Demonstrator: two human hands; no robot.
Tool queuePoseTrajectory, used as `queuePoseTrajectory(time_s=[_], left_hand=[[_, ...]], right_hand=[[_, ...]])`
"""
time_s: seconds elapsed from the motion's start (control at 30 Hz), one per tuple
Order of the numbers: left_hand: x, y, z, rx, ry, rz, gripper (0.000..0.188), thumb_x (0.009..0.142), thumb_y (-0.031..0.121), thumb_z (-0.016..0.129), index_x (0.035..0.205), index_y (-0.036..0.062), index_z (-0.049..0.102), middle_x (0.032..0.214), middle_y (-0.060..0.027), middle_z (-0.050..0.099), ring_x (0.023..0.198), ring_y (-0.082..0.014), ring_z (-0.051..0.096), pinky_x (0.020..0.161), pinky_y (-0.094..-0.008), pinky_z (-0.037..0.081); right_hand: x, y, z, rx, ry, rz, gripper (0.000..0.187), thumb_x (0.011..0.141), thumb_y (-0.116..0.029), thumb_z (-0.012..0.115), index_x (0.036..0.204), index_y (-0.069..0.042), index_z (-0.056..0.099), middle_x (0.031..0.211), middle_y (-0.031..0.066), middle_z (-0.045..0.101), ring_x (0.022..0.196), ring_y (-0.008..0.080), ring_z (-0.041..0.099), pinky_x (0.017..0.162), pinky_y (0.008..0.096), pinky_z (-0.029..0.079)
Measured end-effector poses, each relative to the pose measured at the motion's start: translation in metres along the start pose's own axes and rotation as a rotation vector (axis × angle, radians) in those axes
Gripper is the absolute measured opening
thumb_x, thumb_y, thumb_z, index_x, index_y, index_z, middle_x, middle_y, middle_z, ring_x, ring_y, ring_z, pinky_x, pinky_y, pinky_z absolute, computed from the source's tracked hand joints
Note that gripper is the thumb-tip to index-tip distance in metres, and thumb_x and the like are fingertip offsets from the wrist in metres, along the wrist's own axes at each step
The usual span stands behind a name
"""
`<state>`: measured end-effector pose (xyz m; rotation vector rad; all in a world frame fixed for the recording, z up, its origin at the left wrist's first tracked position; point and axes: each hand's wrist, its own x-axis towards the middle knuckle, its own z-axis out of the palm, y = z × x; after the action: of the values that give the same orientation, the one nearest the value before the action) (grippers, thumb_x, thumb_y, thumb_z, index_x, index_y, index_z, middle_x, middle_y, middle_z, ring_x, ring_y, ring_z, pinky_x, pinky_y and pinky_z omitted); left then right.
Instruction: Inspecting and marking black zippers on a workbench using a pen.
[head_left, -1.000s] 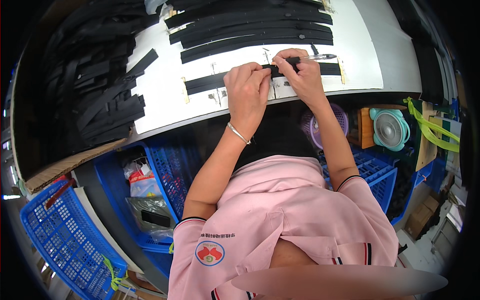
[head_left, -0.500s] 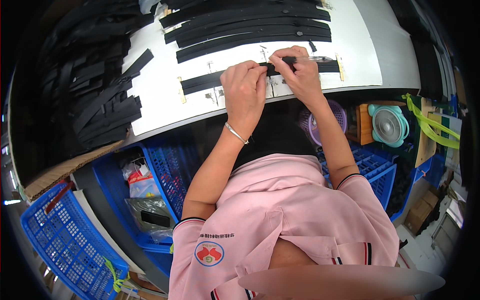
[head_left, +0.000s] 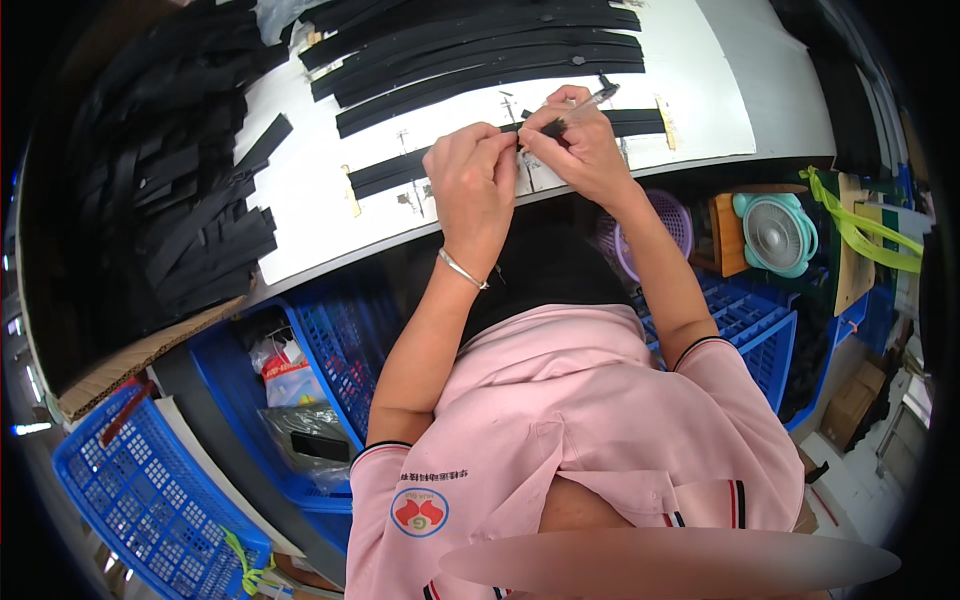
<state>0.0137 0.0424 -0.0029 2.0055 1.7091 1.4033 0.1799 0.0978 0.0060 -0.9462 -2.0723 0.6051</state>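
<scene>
A long black fabric strip (head_left: 388, 176) lies across the white board (head_left: 300, 235) near the table's front edge. My left hand (head_left: 470, 185) is closed in a pinch on the strip's middle, thumb and forefinger together. Right beside it, the fingertips of my right hand (head_left: 590, 155) pinch at the same spot. A clear-barrelled pen (head_left: 594, 102) is tucked in the right hand, its dark end pointing up and away. Small dark marks are drawn on the board around the strip. What lies exactly between the fingertips is hidden.
Several more black strips (head_left: 490, 65) lie in rows beyond my hands. At left is a big heap of black strips (head_left: 190, 190). Below the table edge are blue crates (head_left: 150, 480), a purple basket (head_left: 672, 225) and a turquoise fan (head_left: 776, 235).
The pen has swung from lying nearly level toward the right to pointing more upward. Both hands stay close together at the strip; the whole view has shifted slightly.
</scene>
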Motion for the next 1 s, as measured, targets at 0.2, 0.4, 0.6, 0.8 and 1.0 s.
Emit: queuePoseTrajectory(time_s=[0.2,0.4,0.6,0.8,1.0], left_hand=[[-0.002,-0.002,-0.003,0.039,-0.029,-0.006,0.008,0.084,0.005,0.077,0.092,0.0068,0.075,0.098,-0.0036,0.069,0.096,-0.0248,0.062,0.089,-0.0383,0.043],[0.000,0.002,-0.004,0.065,-0.043,-0.011,0.010,0.087,0.007,0.078,0.096,0.0075,0.078,0.100,-0.0034,0.072,0.094,-0.0224,0.064,0.089,-0.0361,0.044],[0.006,0.016,0.008,0.061,-0.043,0.029,0.011,0.086,0.007,0.077,0.097,0.0076,0.078,0.105,-0.0046,0.072,0.099,-0.0243,0.064,0.090,-0.0378,0.044],[0.025,0.040,0.049,-0.066,-0.102,0.173,0.011,0.085,0.009,0.077,0.096,0.0068,0.078,0.101,-0.0041,0.071,0.099,-0.0252,0.062,0.093,-0.0390,0.043],[0.024,0.041,0.063,-0.031,-0.150,0.155,0.011,0.085,0.009,0.078,0.095,0.0059,0.079,0.100,-0.0036,0.071,0.099,-0.0245,0.061,0.092,-0.0385,0.042]], right_hand=[[-0.006,-0.005,-0.021,0.234,0.148,0.170,0.009,0.091,-0.009,0.068,0.086,-0.002,0.071,0.083,0.0023,0.073,0.075,0.0150,0.061,0.082,0.0306,0.047],[-0.026,0.034,-0.065,0.257,0.344,0.409,0.014,0.098,-0.011,0.063,0.092,-0.001,0.071,0.081,0.0003,0.070,0.072,0.0053,0.059,0.064,0.0218,0.047],[-0.028,0.040,-0.063,0.202,0.343,0.406,0.016,0.098,-0.013,0.068,0.090,0.000,0.073,0.067,-0.0039,0.062,0.058,0.0013,0.044,0.052,0.0227,0.034],[-0.028,0.044,-0.059,0.185,0.318,0.405,0.018,0.096,-0.013,0.069,0.088,0.002,0.072,0.071,-0.0026,0.065,0.056,0.0021,0.044,0.049,0.0256,0.035],[-0.030,0.045,-0.060,0.079,0.285,0.342,0.020,0.095,-0.012,0.069,0.086,0.005,0.069,0.078,0.0003,0.069,0.052,0.0081,0.048,0.050,0.0281,0.037]])
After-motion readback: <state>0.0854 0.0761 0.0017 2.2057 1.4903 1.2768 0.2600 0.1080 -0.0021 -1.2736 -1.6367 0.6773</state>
